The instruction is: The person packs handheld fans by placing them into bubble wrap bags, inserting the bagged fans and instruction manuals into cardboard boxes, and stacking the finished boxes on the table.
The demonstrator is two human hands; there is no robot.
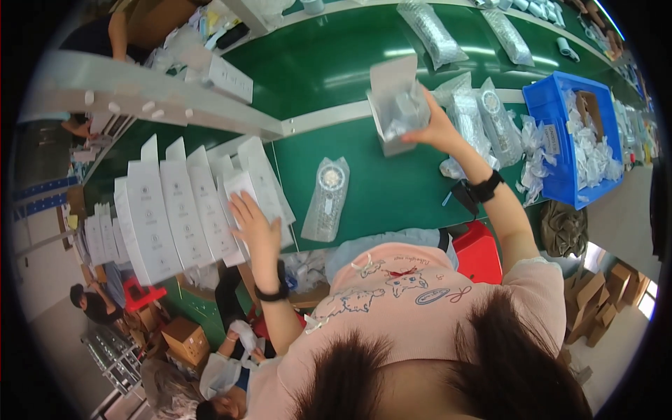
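Note:
My right hand (442, 127) grips an open white carton (386, 126) from its right side, above the green worktable (381, 199). The carton's flap stands up, and something greyish in clear wrapping shows in its mouth. On the left, my left hand (256, 229) has its fingers spread against the near end of a row of white cartons (171, 217), which stand side by side with flaps raised. Between my hands lies a bubble-wrapped piece (326, 203) with a round, pale face, like a shower head.
More bubble-wrapped pieces (467, 115) lie right of my right hand. A blue crate (549, 154) holds crumpled clear packaging. Behind is a raised green surface (315, 77) with wrapped pieces (432, 35). A metal beam (161, 91) crosses the upper left. Another person (234, 381) sits at lower left.

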